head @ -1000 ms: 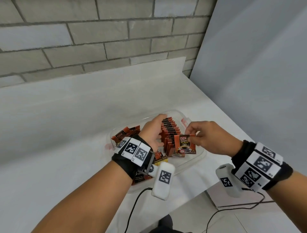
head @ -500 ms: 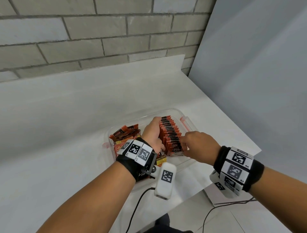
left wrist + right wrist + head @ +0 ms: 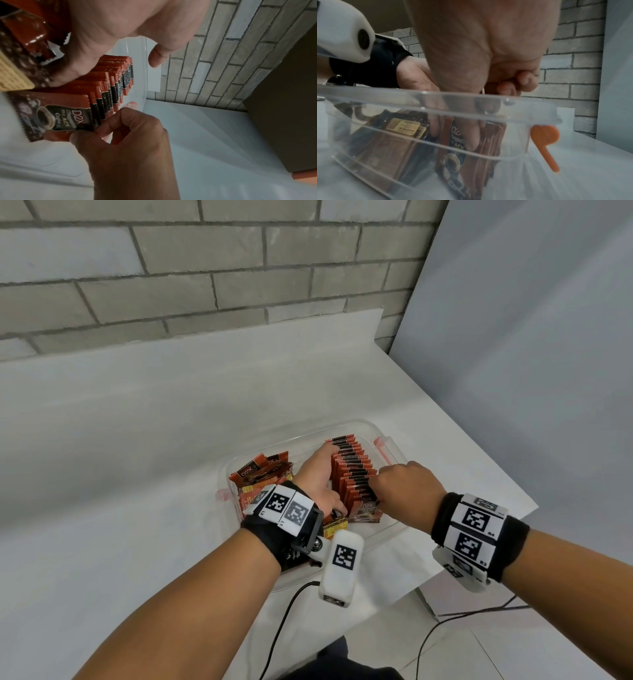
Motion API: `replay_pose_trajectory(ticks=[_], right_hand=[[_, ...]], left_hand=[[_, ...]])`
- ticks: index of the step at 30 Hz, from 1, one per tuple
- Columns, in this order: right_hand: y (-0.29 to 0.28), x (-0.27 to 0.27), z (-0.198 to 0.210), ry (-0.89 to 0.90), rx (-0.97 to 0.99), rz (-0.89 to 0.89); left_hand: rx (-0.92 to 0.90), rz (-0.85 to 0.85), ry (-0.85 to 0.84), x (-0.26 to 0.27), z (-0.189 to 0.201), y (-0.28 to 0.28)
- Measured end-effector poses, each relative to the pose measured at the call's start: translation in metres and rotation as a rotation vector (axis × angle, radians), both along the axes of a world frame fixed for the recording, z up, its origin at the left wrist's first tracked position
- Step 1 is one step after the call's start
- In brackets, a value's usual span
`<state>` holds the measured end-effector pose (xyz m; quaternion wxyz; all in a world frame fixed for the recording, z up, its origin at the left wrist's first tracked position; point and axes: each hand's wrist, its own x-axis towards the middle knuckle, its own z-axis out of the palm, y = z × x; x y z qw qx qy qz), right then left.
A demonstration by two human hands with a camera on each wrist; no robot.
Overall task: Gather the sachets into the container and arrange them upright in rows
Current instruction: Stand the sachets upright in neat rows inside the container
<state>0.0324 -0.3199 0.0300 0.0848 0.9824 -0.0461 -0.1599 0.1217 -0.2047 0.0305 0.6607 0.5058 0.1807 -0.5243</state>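
A clear plastic container (image 3: 388, 447) sits on the white table near its right corner. Inside it, a row of upright red and black sachets (image 3: 352, 470) runs front to back. My left hand (image 3: 320, 474) lies flat against the left side of that row (image 3: 111, 81), with its thumb (image 3: 159, 56) stretched out. My right hand (image 3: 380, 494) pinches the top edge of the front sachet (image 3: 368, 508), which stands at the near end of the row (image 3: 56, 119). Loose sachets (image 3: 260, 474) lie piled in the left half of the container.
Orange latches (image 3: 380, 441) mark the container's ends (image 3: 544, 136). A brick wall stands behind the table and a grey panel to the right. The table's front edge and right corner are close to the container. Cables hang from both wrist cameras below the edge.
My right hand has come down with the sachet from above the container to the near end of the row. My left hand has stayed against the row.
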Motion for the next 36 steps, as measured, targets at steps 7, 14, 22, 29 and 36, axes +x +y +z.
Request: replay_pose_trajectory(ticks=[7, 14, 22, 29, 36], right_hand=[[-0.001, -0.003, 0.0, -0.013, 0.039, -0.055], [-0.003, -0.006, 0.002, -0.04, 0.126, -0.126], [-0.01, -0.005, 0.019, -0.282, 0.469, -0.446], [0.001, 0.003, 0.027, -0.275, 0.694, -0.515], [0.038, 0.022, 0.023, 0.052, 0.731, -0.334]], left_hand=[[-0.018, -0.005, 0.005, 0.001, -0.005, 0.0], [-0.042, -0.038, 0.03, -0.002, 0.001, 0.003], [-0.078, -0.028, -0.041, 0.0, -0.001, 0.007], [-0.097, -0.145, -0.373, 0.011, 0.031, 0.037], [0.106, -0.087, -0.713, 0.07, 0.043, 0.125]])
